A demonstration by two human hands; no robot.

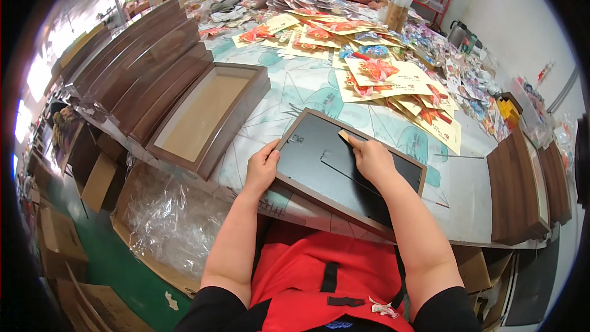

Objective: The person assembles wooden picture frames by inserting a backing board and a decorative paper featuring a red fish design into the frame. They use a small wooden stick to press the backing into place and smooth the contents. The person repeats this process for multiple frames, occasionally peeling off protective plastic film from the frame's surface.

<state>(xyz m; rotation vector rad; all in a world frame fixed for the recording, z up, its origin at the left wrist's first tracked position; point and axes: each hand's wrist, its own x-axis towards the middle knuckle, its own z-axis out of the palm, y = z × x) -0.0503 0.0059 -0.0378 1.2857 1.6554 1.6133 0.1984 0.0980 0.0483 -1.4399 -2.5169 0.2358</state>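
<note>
Frame (332, 178), back up, by the table's (295, 77) edge.
Left hand (262, 169) pinches its side; right hand (372, 158) pinches a small tan piece (345, 135) over it. Right arm (419, 227) hides part. Yellow cards (409, 75) lie beyond.

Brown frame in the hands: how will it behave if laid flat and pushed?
Probably stiff: the brown frame borders a flat-looking black back. Likely slides rather than rolls, being rectangular. Fragility unclear; its front is hidden.

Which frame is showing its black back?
The held frame, under the right hand. The left row's end frame shows beige inside; lined-up frames show mostly brown edges.
</note>
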